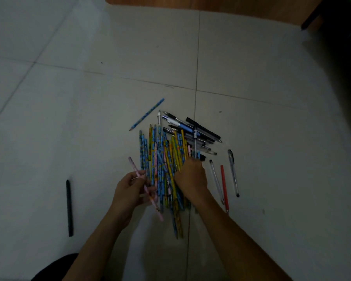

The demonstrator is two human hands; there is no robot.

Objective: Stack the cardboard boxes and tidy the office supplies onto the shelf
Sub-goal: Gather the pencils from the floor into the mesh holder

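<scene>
Both forearms enter from the bottom edge, with a dark patch of clothing at the lower left.

The left hand (pixel 130 189) is raised slightly off the floor, fingers curled round a slim pink patterned pencil (pixel 134 166) gripped near its middle, both ends projecting.

The right hand (pixel 190 176) is knuckles-up at the right edge of the heap, fingers bent down into it. A clear-barrelled pen (pixel 195 142) runs straight up from its fingertips. I cannot tell whether the hand grips that pen or only rests on the pile.

Between and beyond the hands lies the task material: a heap of blue and yellow patterned pencils (pixel 160 155), roughly aligned, with a cluster of black and dark blue pens (pixel 193 130) crossing its far right side.

Strays:
- one blue patterned pencil (pixel 147 114) just beyond the heap, upper left
- a red pen (pixel 224 187) and two clear pens beside it, right of the heap
- a long black marker (pixel 69 207) well apart to the left

I judge the step to be gathering or sorting the loose writing supplies, well short of shelving. The next move calls for collecting pencils into one bundle without scattering the heap, then retrieving the strays.

Everything lies on a pale tiled floor (pixel 89 98) with dark grout lines. A brown wooden panel (pixel 170 2) runs along the top and dark furniture occupies the upper right. No cardboard boxes or shelf are in view. Lighting is dim.
</scene>
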